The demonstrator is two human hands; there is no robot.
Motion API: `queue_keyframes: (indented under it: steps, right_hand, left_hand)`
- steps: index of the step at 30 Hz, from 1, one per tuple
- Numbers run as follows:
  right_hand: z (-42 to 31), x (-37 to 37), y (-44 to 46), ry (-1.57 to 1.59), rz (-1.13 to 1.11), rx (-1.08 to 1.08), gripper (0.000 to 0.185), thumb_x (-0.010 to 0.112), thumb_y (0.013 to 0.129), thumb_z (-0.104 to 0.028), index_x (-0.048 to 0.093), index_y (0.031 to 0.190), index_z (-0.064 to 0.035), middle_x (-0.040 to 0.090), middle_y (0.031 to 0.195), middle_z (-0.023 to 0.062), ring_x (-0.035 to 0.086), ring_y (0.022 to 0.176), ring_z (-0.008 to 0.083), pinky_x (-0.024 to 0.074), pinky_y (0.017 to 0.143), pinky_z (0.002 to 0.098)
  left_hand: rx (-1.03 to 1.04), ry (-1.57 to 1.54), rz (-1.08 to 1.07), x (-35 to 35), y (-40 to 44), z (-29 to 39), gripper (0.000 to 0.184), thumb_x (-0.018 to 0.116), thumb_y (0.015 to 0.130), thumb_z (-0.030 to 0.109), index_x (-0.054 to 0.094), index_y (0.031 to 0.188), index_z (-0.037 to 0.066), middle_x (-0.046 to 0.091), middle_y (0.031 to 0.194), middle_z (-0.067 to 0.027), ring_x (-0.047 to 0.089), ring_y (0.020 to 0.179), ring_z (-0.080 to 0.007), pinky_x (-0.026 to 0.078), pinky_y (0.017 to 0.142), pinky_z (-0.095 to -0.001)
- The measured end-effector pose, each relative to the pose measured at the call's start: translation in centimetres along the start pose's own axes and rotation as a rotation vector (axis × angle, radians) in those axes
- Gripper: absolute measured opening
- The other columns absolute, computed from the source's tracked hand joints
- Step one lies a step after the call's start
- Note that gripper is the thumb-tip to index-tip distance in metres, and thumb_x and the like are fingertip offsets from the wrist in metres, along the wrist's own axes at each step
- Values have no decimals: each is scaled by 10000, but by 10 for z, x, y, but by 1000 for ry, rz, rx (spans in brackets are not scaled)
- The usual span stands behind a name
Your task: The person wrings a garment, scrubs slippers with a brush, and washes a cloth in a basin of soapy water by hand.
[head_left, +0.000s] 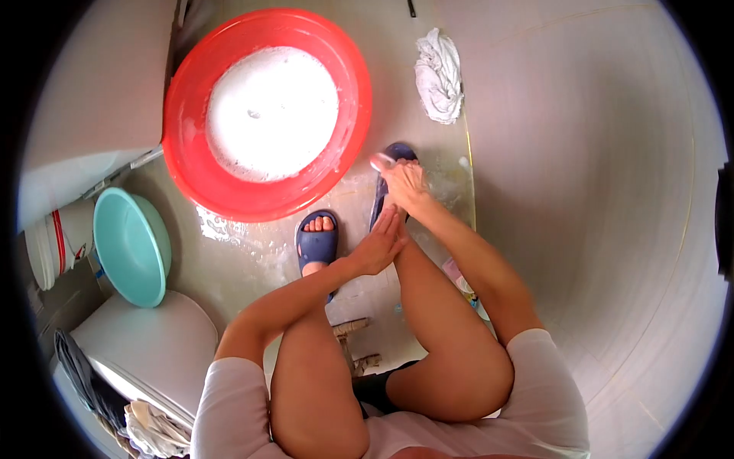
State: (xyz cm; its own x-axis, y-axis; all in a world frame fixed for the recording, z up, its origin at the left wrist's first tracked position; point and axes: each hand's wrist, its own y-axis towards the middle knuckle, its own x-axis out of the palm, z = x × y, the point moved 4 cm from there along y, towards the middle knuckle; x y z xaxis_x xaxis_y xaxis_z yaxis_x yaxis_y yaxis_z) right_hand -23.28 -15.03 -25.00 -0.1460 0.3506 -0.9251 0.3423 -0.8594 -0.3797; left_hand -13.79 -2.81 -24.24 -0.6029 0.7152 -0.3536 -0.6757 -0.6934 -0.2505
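My left hand [380, 246] rests beside my lower right leg, fingers stretched out together and pointing forward; nothing shows in it. Just ahead of it, my right hand [407, 183] is over my right foot, with its fingers curled downward. A small white patch [381, 161] shows by its thumb; I cannot tell whether it is foam or a held object. The right dark blue slipper [400, 151] is partly hidden beneath this hand. On my left foot is the matching slipper [317, 243]. Ahead on the left stands a large red basin [267, 200] filled with white suds.
A crumpled white cloth [440, 76] lies on the floor ahead. Left are a teal basin [130, 245], a white bucket [57, 249] and a white rounded lid [149, 336]. Below them hang dark clothes [84, 375]. Wet, foamy floor [245, 237] surrounds my feet.
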Motion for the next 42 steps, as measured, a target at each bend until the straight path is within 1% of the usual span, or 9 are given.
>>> queue_keyframes:
  steps: [4, 6, 10, 17, 23, 28, 35, 40, 42]
  right_hand:
    - [-22, -10, 2, -3, -186, 73, 427, 477, 859, -152, 449, 1284, -171, 638, 821, 126, 648, 729, 206, 517, 580, 335]
    - [-40, 8, -32, -15, -194, -95, 449, 485, 840, -116, 460, 1282, -194, 630, 864, 135, 649, 683, 235, 519, 561, 363]
    - [-30, 1, -27, 8, -108, -99, 421, 461, 851, -97, 476, 1260, -197, 624, 785, 124, 645, 666, 231, 510, 536, 377]
    - [-20, 6, 13, -113, -160, 61, 324, 423, 893, -135, 488, 1205, -196, 637, 790, 97, 651, 684, 245, 512, 534, 410]
    - [-51, 20, -52, -123, -262, -267, 473, 445, 878, -140, 420, 1333, -266, 627, 777, 95, 645, 653, 206, 484, 492, 326]
    - [23, -26, -20, -49, -127, 129, 496, 473, 895, -153, 381, 1364, -287, 638, 894, 157, 646, 668, 291, 505, 603, 436]
    - [44, -28, -85, 893, -253, 226, 441, 503, 926, -189, 417, 1357, -217, 565, 1233, 123, 561, 1102, 236, 423, 921, 326]
    - [24, -36, -90, 981, -192, 245, 452, 498, 925, -161, 400, 1365, -194, 506, 1310, 99, 548, 1119, 239, 419, 934, 320]
    - [18, -36, -79, 967, -169, 272, 458, 497, 922, -152, 393, 1366, -187, 506, 1312, 97, 561, 1101, 242, 430, 926, 328]
  left_hand:
    - [-181, -205, -94, -5, -22, -3, 705, 350, 953, 389, 128, 1368, -136, 79, 1447, -320, 104, 1366, -399, 199, 1106, -385]
    - [-152, -281, -94, -1, -21, -8, 722, 340, 954, 400, 97, 1372, -135, 61, 1445, -330, 116, 1361, -408, 211, 1101, -381]
    - [-224, -351, -181, 40, -22, -37, 737, 385, 950, 369, 36, 1382, -115, 33, 1470, -280, 179, 1364, -347, 207, 1100, -353]
    - [-253, -388, -194, 16, -22, -27, 753, 398, 945, 393, 53, 1382, -113, 51, 1463, -288, 197, 1354, -351, 224, 1090, -346]
    - [-256, -380, -230, 20, -20, -31, 785, 357, 942, 457, 44, 1382, -112, 16, 1467, -289, 147, 1364, -361, 195, 1103, -356]
    - [-485, -476, -351, 29, -31, -14, 825, 309, 933, 503, -17, 1388, -103, -51, 1482, -258, 56, 1387, -347, 138, 1124, -372]
    - [-632, -795, -101, -5, -45, 40, 732, 326, 947, 423, -8, 1423, -21, 77, 1484, -203, 220, 1341, -304, 246, 1074, -361]
    - [-948, -1218, 548, 59, -8, -23, 573, 414, 954, 346, 227, 1398, 34, 388, 1360, -107, 442, 1170, -241, 415, 940, -383]
    - [-900, -1599, 531, 54, -6, -22, 521, 444, 948, 374, 329, 1337, 48, 457, 1291, -96, 461, 1153, -244, 429, 929, -398]
